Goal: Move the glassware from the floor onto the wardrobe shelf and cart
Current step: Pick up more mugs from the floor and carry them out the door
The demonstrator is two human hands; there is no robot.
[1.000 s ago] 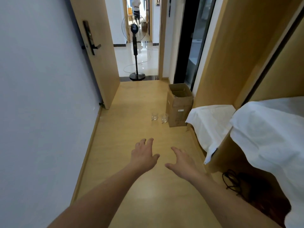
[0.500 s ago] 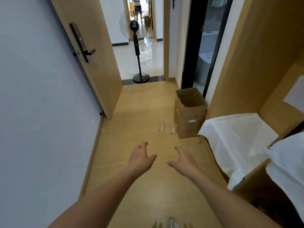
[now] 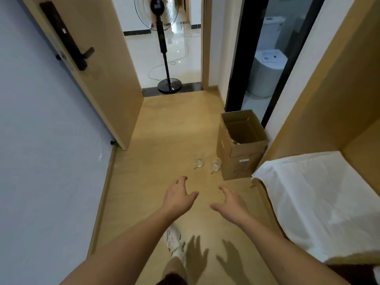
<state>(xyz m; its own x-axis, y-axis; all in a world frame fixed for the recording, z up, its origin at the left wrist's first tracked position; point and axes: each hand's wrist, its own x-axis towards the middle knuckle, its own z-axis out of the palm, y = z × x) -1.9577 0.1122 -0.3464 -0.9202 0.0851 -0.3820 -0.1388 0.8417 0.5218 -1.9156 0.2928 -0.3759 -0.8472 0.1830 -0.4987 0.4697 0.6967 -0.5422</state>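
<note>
Clear glass, two little mugs, sitting on the wood floor [image 3: 164, 128] around the middle of the frame. The left mug [image 3: 199, 162] and right mug [image 3: 215, 163] are side by side but not touching, and the right one is just beside the open box [image 3: 241, 155] at centre right. I can see something glassy poking up inside the box too, can't tell what.

My left hand [image 3: 178, 196] and right hand [image 3: 230, 202] are both stretched out low in the frame, below the mugs and apart from them. Fingers spread and loosely bent, thumbs pointing in toward each other, holding nothing. Their shadows fall on the floor near the bottom edge, next to my white shoe [image 3: 173, 239].

Right side of the frame has a white cloth [image 3: 320, 202] draped over a surface set into tan wood panels. Upper left there's an open door [image 3: 98, 64] with a black handle, and a black fan [image 3: 162, 44] stands in the doorway at top centre.
</note>
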